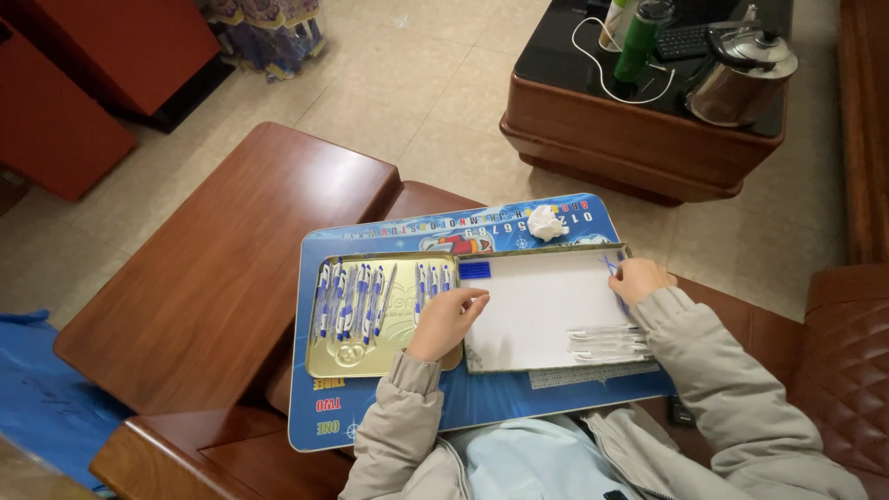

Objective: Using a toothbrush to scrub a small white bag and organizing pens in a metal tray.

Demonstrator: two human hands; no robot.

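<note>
Pens (pixel 356 298), blue and white, lay in a row in the gold tin tray (pixel 370 356) on the blue lap desk (pixel 519 398). Left hand (pixel 446 319) rested at the tray's edge, fingers curled, holding nothing visible. Right hand (pixel 637 278) pinched a small blue piece (pixel 608 265) over the white tray (pixel 542 310). Such pens looked light, stiff and smooth, best gripped mid-barrel.

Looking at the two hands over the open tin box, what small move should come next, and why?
Probably the right hand should lower the small blue pen part it pinches toward the clear pen barrels lying on the white lid panel. The left hand rests at the gold tin tray edge, beside the row of blue-and-white pens.
</note>
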